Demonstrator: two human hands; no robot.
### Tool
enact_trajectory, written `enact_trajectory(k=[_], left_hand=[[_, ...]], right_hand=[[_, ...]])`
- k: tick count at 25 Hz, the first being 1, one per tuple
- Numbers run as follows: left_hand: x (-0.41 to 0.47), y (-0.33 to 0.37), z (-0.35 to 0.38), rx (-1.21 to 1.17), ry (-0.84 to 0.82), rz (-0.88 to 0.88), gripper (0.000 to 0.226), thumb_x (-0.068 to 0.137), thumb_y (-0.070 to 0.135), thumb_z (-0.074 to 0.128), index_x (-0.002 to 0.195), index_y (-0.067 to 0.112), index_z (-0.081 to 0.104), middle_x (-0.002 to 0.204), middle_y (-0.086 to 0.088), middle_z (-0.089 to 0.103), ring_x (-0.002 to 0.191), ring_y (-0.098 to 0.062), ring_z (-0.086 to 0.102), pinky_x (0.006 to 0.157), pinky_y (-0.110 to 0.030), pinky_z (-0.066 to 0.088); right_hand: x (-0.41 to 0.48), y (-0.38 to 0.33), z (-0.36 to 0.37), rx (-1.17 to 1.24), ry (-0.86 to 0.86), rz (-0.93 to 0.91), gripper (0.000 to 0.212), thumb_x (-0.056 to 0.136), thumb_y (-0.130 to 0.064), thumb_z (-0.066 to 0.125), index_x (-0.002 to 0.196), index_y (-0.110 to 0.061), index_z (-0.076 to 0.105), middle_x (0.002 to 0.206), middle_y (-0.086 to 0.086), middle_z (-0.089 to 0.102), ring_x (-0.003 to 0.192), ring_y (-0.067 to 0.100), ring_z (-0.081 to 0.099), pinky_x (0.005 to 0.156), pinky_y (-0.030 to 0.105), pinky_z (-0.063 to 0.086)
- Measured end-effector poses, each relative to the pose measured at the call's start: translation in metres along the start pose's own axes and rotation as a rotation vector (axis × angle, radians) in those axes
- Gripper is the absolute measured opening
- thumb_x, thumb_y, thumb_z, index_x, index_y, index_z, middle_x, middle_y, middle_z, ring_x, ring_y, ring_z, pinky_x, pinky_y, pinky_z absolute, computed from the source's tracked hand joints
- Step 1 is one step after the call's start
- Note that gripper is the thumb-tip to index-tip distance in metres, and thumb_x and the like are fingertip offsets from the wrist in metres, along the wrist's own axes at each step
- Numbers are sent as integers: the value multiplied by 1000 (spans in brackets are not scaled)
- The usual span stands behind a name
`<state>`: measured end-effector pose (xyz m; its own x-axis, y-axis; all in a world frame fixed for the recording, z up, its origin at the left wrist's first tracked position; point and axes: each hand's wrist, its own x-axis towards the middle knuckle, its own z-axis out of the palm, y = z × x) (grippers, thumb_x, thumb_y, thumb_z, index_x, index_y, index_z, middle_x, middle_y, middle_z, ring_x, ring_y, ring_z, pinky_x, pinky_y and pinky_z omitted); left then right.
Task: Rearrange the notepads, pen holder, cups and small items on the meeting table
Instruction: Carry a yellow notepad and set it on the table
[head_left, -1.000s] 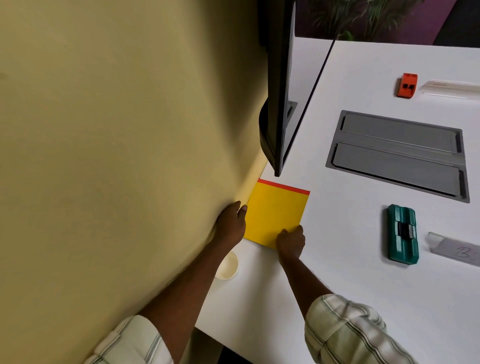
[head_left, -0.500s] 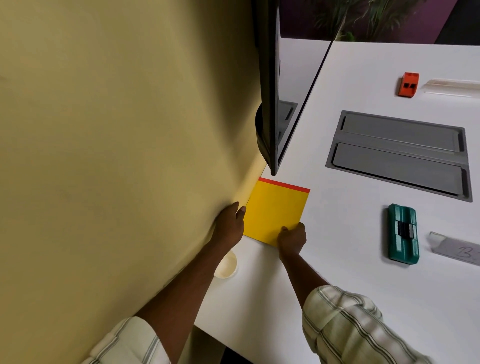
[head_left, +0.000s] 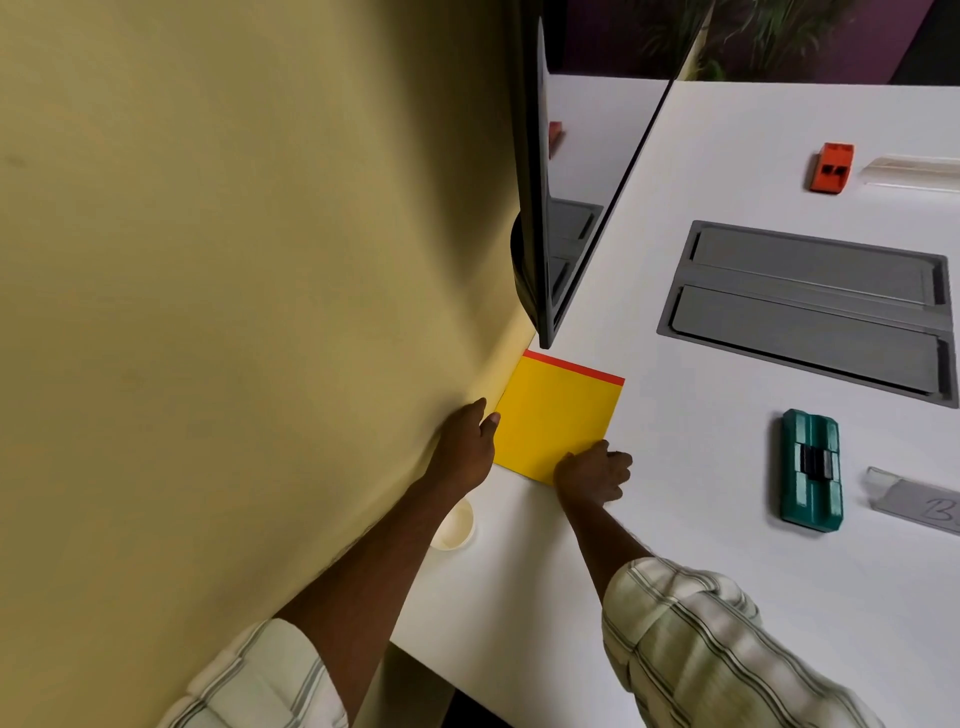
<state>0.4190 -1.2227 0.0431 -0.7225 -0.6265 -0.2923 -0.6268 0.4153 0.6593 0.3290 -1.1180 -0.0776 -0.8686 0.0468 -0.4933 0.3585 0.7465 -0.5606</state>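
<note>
A yellow notepad (head_left: 558, 415) with a red top strip lies flat on the white table (head_left: 701, 545), tucked against the yellow wall just below a black screen. My left hand (head_left: 465, 444) rests at the pad's left edge, thumb touching it. My right hand (head_left: 592, 475) presses on the pad's near right corner with the fingers curled. A cream paper cup (head_left: 456, 525) stands by the wall, partly hidden under my left forearm.
A black screen (head_left: 535, 197) stands upright along the wall. A grey cable hatch (head_left: 810, 306) is set into the table. A teal eraser (head_left: 810, 470), an orange sharpener (head_left: 831, 167) and two clear name holders (head_left: 919, 499) lie at the right.
The hands and pad have barely shifted. My right hand's fingers have spread a little at the pad's corner.
</note>
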Motion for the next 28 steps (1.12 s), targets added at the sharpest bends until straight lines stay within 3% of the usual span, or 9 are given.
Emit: enact_trajectory(k=[3,9,16,28], left_hand=[[-7,0,-1,4,-9,-6,49,101,27,36,144,4,32,149,-13,38,137,-25,37,109,-32,32],[-32,8,0,52,-7,34,48,101,27,35,143,2,34,147,-15,40,136,-26,38,109,-30,31],[-79,23,15,44,-50,157,48,101,28,36,143,4,35,148,-13,39,137,-25,36,108,-29,31],[-223,-1,11,-8,-113,463,45,101,28,36,140,5,39,146,-13,42,135,-26,38,107,-32,31]], right_hand=[[3,9,-3,-26,-40,-50,51,92,-17,55,137,-4,35,134,18,37,125,36,36,100,50,35],[-14,24,-23,180,33,-113,44,93,-13,52,134,-4,41,131,19,44,124,38,40,99,52,35],[-58,50,-68,132,133,-349,34,94,-21,52,125,-7,49,120,13,52,115,32,48,93,47,41],[-237,125,-114,-113,205,-407,35,97,-36,47,122,-13,52,122,9,54,117,29,47,92,43,39]])
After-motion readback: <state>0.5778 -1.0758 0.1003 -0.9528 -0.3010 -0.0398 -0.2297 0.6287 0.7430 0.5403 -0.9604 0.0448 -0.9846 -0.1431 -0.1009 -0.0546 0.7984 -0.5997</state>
